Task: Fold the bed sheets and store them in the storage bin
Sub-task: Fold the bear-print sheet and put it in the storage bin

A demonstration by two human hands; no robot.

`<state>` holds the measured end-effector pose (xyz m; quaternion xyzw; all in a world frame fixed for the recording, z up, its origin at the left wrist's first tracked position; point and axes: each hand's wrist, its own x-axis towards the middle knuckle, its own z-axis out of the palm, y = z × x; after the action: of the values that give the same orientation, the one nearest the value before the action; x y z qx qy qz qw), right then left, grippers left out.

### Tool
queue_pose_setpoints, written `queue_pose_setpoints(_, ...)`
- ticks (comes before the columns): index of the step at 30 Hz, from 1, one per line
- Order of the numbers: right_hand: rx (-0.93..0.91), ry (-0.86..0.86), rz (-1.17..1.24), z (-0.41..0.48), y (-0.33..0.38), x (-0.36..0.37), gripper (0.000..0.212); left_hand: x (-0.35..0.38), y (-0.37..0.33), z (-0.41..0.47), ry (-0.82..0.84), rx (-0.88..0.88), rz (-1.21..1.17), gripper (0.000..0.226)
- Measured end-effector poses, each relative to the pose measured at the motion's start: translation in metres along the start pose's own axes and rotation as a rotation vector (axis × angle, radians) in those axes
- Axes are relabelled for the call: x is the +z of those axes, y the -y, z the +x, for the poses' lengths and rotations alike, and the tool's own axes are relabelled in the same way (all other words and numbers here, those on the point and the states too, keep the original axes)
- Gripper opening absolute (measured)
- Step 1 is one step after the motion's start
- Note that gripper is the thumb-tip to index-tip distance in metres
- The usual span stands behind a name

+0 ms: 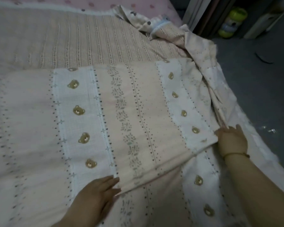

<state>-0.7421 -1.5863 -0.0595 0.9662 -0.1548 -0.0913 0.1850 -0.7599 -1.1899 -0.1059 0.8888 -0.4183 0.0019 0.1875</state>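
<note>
A pale pink and white bed sheet (129, 112) with rows of small bear faces and leaf stripes lies spread over the bed, one layer folded over another. My left hand (97, 194) pinches the folded layer's near edge at the bottom middle. At the right, my right hand (231, 141) grips the folded layer's right corner, where the cloth bunches into creases. No storage bin is in view.
A beige woven blanket (72, 43) lies beyond the sheet, with a pink dotted cover (105, 4) at the far edge. Crumpled cloth (154, 23) sits at the bed's far right corner. Dark floor (261, 79) runs along the right, with shelving and a green-yellow object (233, 22) behind.
</note>
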Motion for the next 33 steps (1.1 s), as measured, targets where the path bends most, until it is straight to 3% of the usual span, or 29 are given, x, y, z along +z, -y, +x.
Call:
queue_pose_setpoints(1,0.032,-0.004,0.038,0.005,-0.005,-0.013,0.017,-0.004,-0.004,0.0,-0.018,-0.016,-0.009,0.077)
queue_pose_setpoints(3,0.06,-0.305,0.137,0.001,-0.029,-0.031,0.005,-0.019,-0.013,0.0,-0.041,-0.05,-0.039,0.073)
queue_pose_setpoints(5,0.105,-0.447,0.18,-0.018,-0.057,-0.028,0.009,-0.025,-0.022,-0.004,-0.022,-0.05,-0.079,0.071)
queue_pose_setpoints(7,0.131,-0.283,0.225,-0.051,-0.067,0.0,0.024,-0.022,-0.023,-0.012,0.004,-0.025,-0.079,0.069)
queue_pose_setpoints(11,0.242,0.105,0.202,-0.097,-0.018,0.022,0.023,0.0,-0.021,-0.033,0.088,0.017,-0.041,0.075)
queue_pose_setpoints(14,0.311,0.207,0.237,-0.091,-0.006,0.003,0.027,0.001,-0.021,-0.039,0.075,0.064,-0.016,0.078)
queue_pose_setpoints(18,0.396,0.184,0.344,-0.091,-0.008,-0.019,0.028,-0.005,-0.03,-0.05,0.042,0.057,0.061,0.082)
queue_pose_setpoints(22,0.316,0.236,0.346,-0.115,-0.006,-0.026,0.034,-0.004,-0.043,-0.063,0.08,-0.005,0.097,0.08)
queue_pose_setpoints(25,0.289,0.309,0.48,-0.121,-0.006,-0.019,0.038,0.001,-0.048,-0.059,0.12,-0.053,0.093,0.08)
queue_pose_setpoints(29,0.205,0.394,0.497,-0.111,-0.012,0.006,0.056,0.012,-0.067,-0.028,0.164,-0.113,0.03,0.08)
queue_pose_setpoints(33,0.194,0.363,0.496,-0.069,-0.035,0.033,0.048,0.048,-0.112,0.033,0.145,-0.156,0.026,0.077)
